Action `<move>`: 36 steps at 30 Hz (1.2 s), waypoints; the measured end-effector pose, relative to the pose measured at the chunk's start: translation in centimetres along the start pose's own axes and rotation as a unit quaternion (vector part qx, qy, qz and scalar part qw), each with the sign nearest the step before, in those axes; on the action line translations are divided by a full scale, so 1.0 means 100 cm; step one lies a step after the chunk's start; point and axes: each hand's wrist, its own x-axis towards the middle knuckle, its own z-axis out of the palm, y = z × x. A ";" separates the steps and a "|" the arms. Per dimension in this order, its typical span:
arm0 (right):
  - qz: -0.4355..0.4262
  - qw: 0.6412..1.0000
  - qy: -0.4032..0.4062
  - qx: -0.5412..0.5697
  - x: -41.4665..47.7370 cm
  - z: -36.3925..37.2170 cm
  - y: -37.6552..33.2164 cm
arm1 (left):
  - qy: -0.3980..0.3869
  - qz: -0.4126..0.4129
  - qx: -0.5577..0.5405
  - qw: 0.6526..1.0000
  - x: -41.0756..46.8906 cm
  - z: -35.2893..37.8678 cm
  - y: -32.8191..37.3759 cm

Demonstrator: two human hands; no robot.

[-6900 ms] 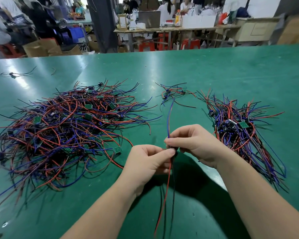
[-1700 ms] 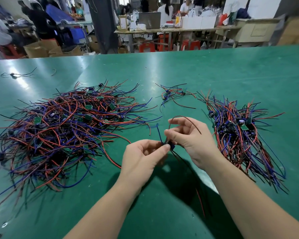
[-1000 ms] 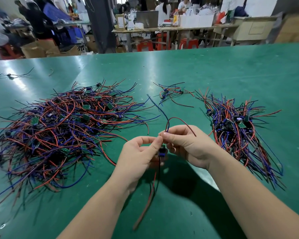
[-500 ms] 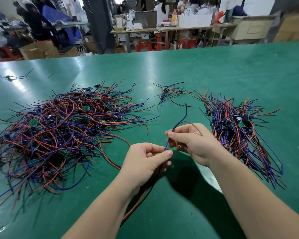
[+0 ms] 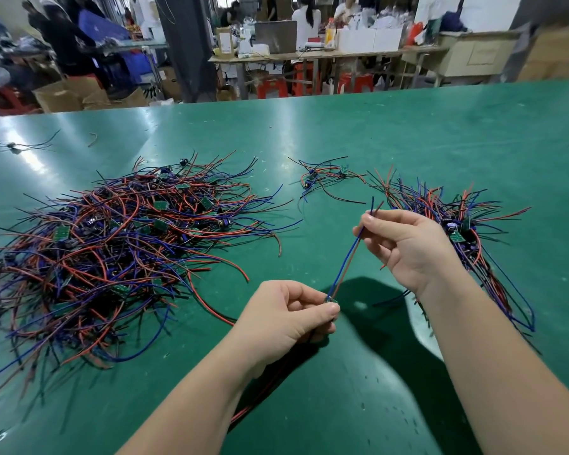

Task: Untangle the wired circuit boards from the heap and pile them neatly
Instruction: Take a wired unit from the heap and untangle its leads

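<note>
Where thumb and finger meet, small circuit board (image 5: 331,300) is pinched by left hand (image 5: 286,320); board mostly hidden. Blue and red wires (image 5: 345,264) are stretched above table (image 5: 408,142), pinched near tips by right hand (image 5: 404,247). Big heap (image 5: 112,251) at left. Neat pile (image 5: 457,231) at right, partly hidden behind right hand. Other wire ends under left hand hard to make out.

Big heap (image 5: 112,251) is lying on the table (image 5: 408,133) at 9 o'clock from the hands. Neat pile (image 5: 463,224) is sitting at 3 o'clock, just behind the R hand (image 5: 404,244). Small cluster (image 5: 326,175) is lying btwn the two at 12 o'clock, apart from both. L hand (image 5: 283,320) is hovering at 7 o'clock of the R hand, w/ a wire pair (image 5: 345,261) running btwn them. Stray wire (image 5: 17,146) is lying well apart at 10 o'clock, near the far edge.
</note>
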 end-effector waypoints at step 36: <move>-0.039 0.942 -0.192 -0.273 -0.026 0.033 0.037 | 0.164 0.045 -0.247 0.954 0.008 -0.015 0.013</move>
